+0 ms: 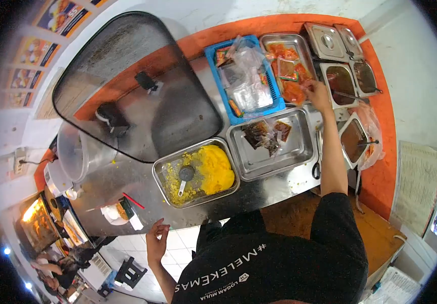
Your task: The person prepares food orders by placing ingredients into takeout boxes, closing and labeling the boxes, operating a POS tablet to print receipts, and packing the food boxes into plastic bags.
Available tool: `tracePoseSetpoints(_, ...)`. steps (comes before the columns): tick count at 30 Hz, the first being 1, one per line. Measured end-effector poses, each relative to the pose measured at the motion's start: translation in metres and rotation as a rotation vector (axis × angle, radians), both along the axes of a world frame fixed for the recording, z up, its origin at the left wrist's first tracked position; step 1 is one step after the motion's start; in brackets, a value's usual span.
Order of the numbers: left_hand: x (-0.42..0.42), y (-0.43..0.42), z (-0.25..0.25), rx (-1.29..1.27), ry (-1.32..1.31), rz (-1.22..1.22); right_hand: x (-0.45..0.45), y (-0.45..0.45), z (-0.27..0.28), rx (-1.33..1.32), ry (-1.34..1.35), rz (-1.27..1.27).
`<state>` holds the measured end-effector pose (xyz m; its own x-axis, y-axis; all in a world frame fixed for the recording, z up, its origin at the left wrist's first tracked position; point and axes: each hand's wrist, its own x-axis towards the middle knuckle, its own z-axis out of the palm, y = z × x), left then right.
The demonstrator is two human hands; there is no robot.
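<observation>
My right hand (318, 95) reaches to the near right corner of a metal tray (305, 46) with orange sauce packets (285, 54). Its fingers are pinched at an orange packet (294, 93). My left hand (157, 235) hangs beyond the counter's front edge, fingers apart and nothing in it. Left of the sauce tray lies a blue basket (222, 96) of clear plastic bags (249, 76). Nearer me, a metal tray (299, 161) holds dark sauce packets (261, 134). Beside it, another tray (175, 203) holds yellow food (216, 167) and a scoop (186, 175).
Metal sauce containers (340, 81) with ladles and lids stand at the right. A large dark-rimmed clear panel (178, 91) rises over the left counter. Scissors (316, 170), a red pen-like stick (134, 200) and a small container (114, 214) lie on the counter (274, 195).
</observation>
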<state>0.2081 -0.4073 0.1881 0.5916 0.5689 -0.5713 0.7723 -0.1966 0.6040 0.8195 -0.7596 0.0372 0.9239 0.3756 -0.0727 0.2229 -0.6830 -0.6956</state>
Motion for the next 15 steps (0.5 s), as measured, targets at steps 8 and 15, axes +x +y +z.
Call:
tracePoseSetpoints(8, -0.022, 0.015, -0.007, -0.008, 0.129, -0.082, 0.071, 0.064, 0.007, -0.033, -0.323, -0.122)
tracePoseSetpoints(15, -0.04, 0.019, 0.002, -0.014, 0.192, 0.007, 0.126, 0.135, -0.033, -0.315, -0.217, -0.209)
